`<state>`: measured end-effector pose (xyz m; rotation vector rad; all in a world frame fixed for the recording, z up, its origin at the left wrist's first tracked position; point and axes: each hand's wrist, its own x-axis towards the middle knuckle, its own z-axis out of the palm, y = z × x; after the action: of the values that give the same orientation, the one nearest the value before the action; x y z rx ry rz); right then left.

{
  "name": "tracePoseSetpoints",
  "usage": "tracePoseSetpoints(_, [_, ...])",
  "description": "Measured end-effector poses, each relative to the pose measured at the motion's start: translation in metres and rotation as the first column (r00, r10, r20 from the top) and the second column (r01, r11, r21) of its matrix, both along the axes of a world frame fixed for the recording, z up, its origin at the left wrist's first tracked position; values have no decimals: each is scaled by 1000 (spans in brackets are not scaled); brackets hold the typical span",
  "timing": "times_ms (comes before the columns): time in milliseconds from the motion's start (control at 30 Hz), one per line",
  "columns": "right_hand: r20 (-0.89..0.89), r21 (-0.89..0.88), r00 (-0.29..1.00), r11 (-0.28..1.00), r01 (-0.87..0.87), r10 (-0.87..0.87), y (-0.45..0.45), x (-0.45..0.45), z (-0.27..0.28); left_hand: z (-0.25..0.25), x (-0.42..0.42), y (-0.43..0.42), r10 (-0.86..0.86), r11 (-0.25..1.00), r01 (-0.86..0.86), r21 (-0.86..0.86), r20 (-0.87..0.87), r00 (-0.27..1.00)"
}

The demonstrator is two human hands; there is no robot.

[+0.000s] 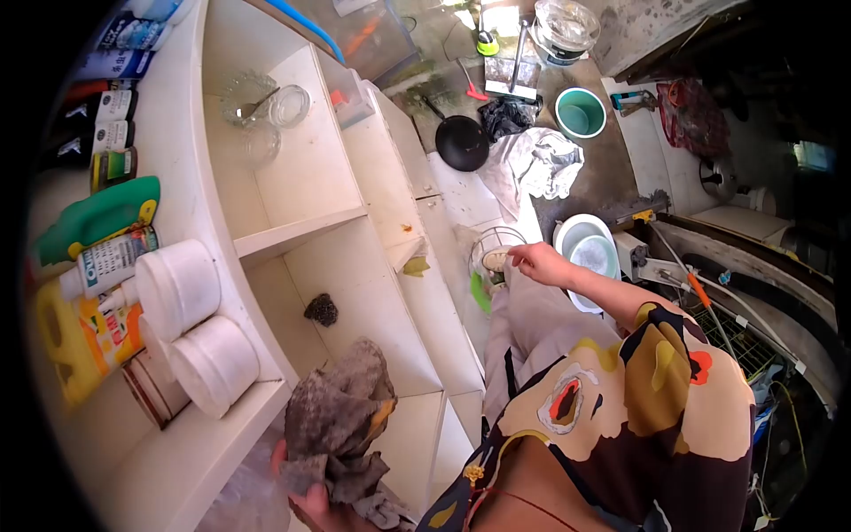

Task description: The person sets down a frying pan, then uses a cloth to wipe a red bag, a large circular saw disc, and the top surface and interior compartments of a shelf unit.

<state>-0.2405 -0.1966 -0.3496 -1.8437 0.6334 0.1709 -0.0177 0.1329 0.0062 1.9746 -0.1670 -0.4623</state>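
Note:
At the lower left, my left hand grips a crumpled, dirty grey rag in front of the white shelf unit. My right hand hangs above my trouser leg, fingers loosely bent and apart, nothing visible in them. A dark scouring pad lies in the compartment beyond the rag. Glassware, including a jar and a bowl, stands in the compartment further along.
White tubs, a green jug and several bottles crowd the top surface at left. On the floor are a black frying pan, a green basin, a white cloth and stacked basins. A wire rack is at right.

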Motion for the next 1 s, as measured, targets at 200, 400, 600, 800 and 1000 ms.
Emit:
tracePoseSetpoints(200, [60,-72,998,997,20,-16,-11,15,52,-2,-1,-28,24,998,-26,-64,-36,999])
tracePoseSetpoints(400, [218,-85,961,985,-153,169,19,29,97,-2,-1,-35,23,996,-27,-85,-52,998])
tracePoseSetpoints(600, [510,-68,811,953,-295,287,39,77,175,8,-8,-44,33,993,-48,-105,-142,989])
tracePoseSetpoints(800, [665,-162,656,926,-340,358,29,105,258,-8,-4,-38,-69,982,44,-186,-129,989])
tracePoseSetpoints(1000, [704,-312,552,893,-323,446,40,120,297,-22,1,-34,-106,967,79,-240,-103,989])
